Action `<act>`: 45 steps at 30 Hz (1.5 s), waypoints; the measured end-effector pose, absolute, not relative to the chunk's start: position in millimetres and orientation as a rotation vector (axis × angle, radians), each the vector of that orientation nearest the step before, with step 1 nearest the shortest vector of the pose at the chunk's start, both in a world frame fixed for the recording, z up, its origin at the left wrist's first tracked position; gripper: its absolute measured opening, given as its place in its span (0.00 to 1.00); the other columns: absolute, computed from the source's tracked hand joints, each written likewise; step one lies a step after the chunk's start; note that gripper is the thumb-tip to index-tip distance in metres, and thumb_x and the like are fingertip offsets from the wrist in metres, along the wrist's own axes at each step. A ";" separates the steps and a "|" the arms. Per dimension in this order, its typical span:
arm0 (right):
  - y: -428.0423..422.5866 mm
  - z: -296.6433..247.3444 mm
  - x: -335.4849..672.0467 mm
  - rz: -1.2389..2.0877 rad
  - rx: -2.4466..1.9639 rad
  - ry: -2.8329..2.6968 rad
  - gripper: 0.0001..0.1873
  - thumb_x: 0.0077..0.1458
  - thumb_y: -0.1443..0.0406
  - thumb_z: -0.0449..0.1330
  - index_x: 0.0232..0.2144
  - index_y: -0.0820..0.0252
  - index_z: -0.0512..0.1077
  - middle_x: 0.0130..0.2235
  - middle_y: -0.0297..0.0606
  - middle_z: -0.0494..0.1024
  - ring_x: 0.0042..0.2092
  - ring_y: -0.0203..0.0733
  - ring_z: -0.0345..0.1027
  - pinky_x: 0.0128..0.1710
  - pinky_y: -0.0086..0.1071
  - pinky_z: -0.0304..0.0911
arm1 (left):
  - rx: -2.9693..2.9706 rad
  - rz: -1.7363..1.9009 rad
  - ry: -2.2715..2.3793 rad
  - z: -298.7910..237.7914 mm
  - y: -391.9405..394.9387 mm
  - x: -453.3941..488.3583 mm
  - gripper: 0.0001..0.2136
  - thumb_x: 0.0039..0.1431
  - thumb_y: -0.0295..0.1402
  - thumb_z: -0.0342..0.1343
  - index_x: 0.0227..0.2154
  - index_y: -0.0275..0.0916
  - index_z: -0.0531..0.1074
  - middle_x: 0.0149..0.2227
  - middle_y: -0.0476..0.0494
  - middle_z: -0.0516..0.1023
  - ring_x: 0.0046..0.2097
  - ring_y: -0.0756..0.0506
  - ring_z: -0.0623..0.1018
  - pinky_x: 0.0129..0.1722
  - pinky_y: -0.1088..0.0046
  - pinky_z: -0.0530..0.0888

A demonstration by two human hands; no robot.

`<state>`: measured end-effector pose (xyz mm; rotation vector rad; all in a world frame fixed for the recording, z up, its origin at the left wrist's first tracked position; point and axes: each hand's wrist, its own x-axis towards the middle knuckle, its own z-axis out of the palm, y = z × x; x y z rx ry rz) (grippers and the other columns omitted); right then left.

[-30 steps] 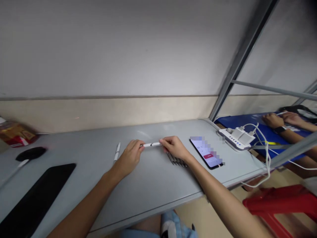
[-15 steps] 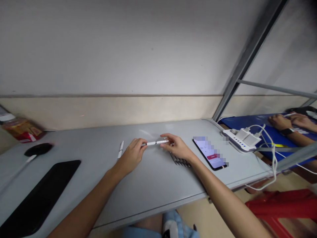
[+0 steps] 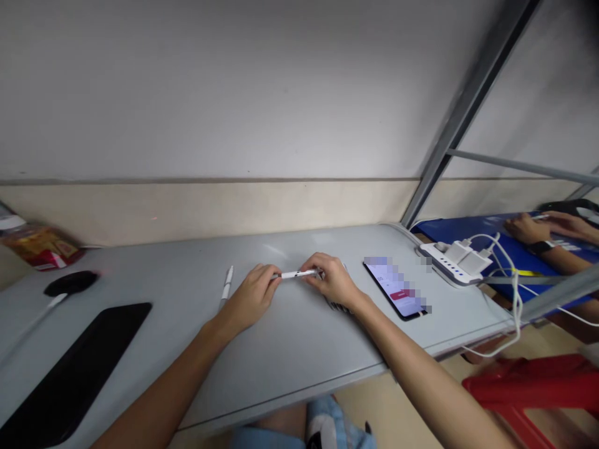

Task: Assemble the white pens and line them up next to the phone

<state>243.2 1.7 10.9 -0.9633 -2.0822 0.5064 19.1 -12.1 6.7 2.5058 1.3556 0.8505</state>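
Note:
A white pen (image 3: 291,274) lies level between my two hands above the grey desk (image 3: 281,343). My left hand (image 3: 255,290) pinches its left end. The fingers of my right hand (image 3: 331,279) are closed around its clear right end, and the tip there is partly hidden. Under my right hand several pens (image 3: 340,307) lie side by side, mostly covered by the palm and wrist. Another white pen (image 3: 227,284) rests on the desk just left of my left hand, its lower end behind the wrist.
To the right are a phone (image 3: 395,288) with a lit screen and a white power strip (image 3: 449,265) with cables. A black flat pad (image 3: 88,368), a black round object (image 3: 70,284) and a bottle (image 3: 40,246) stand left. Beyond the metal frame (image 3: 468,118), a co-worker's hands (image 3: 528,229) show.
My right hand's fingers have closed in on the pen's right end. The pen has dropped slightly, and my left hand has shifted a little to the right.

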 end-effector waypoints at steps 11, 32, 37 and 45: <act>9.1 6.5 254.5 0.260 -0.995 -2.101 0.09 0.56 0.72 0.57 0.38 0.57 0.74 0.38 0.40 0.76 0.41 0.44 0.65 0.41 0.35 0.59 | 2.510 0.859 1.370 8.3 -8.5 11.4 0.15 0.67 0.35 0.39 0.48 0.42 0.70 0.39 0.45 0.76 0.43 0.45 0.73 0.45 0.65 0.69; 5.4 3.1 244.8 0.299 -0.979 -2.179 0.14 0.63 0.63 0.52 0.45 0.54 0.76 0.41 0.43 0.78 0.42 0.45 0.67 0.44 0.37 0.58 | 2.426 0.827 1.411 -0.2 -10.7 16.7 0.10 0.66 0.36 0.41 0.40 0.40 0.65 0.38 0.44 0.72 0.42 0.45 0.73 0.44 0.64 0.70; 1.1 7.4 241.1 0.502 -0.919 -2.069 0.11 0.60 0.60 0.57 0.40 0.54 0.77 0.40 0.39 0.79 0.41 0.42 0.68 0.43 0.34 0.59 | 2.437 0.791 1.375 0.9 -11.4 14.9 0.08 0.66 0.34 0.41 0.38 0.40 0.65 0.38 0.45 0.71 0.41 0.46 0.73 0.43 0.67 0.70; -0.5 14.4 244.5 0.928 -1.008 -1.957 0.19 0.62 0.54 0.51 0.41 0.59 0.75 0.24 0.31 0.68 0.26 0.34 0.58 0.27 0.27 0.53 | 2.497 0.858 1.296 7.2 -11.7 13.6 0.07 0.66 0.33 0.43 0.38 0.40 0.66 0.37 0.46 0.70 0.40 0.46 0.71 0.42 0.68 0.68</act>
